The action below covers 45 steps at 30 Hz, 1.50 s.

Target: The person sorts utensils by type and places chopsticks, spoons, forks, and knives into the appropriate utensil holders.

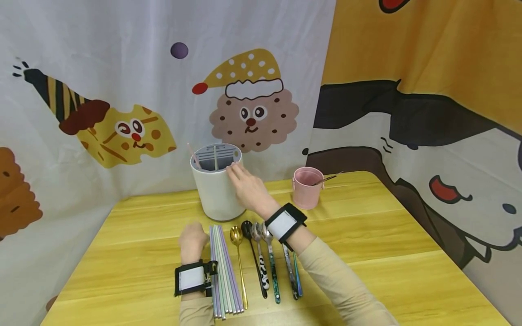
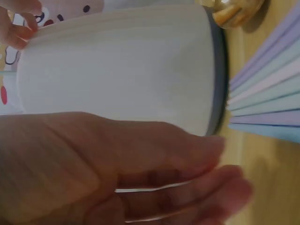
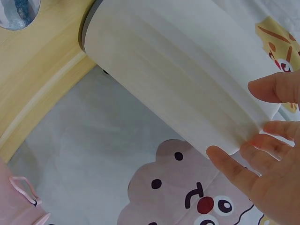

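Note:
A white round utensil holder with a grey slotted insert stands at the back of the table. A pink stick leans out of its left side. My right hand is at the holder's right rim; in the right wrist view its fingertips touch the rim and the thumb stands apart, with nothing seen between. My left hand hovers beside the upper ends of several pastel chopsticks, its fingers loosely bent and nothing visible in them. Right of the chopsticks lie a gold spoon and a black spoon.
Farther right lie a cow-patterned spoon, a green-handled spoon and further utensils partly behind my right wrist. A pink bucket holding thin dark items stands at the back right. A patterned curtain hangs behind the table.

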Each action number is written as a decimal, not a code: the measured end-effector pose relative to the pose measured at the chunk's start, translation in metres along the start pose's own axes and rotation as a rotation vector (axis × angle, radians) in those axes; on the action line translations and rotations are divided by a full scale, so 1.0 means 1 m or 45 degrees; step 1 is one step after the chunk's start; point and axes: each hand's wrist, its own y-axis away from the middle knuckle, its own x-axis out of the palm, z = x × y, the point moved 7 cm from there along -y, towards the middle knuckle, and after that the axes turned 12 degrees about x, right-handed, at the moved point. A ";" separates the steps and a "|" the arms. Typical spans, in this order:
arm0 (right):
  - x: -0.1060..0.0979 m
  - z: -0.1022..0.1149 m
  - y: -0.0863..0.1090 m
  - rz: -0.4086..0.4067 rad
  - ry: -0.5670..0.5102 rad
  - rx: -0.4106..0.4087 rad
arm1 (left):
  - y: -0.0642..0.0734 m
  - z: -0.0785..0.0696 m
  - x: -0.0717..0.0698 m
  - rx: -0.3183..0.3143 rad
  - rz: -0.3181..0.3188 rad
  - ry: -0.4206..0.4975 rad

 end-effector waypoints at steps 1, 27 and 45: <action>0.000 0.000 0.000 -0.002 0.000 0.001 | 0.001 0.002 0.003 -0.012 0.040 -0.003; 0.001 0.001 0.001 -0.006 0.008 -0.006 | 0.002 0.008 0.031 -0.148 0.225 -0.009; 0.000 0.000 0.001 -0.022 0.011 -0.003 | -0.001 0.002 0.006 -0.114 0.056 -0.050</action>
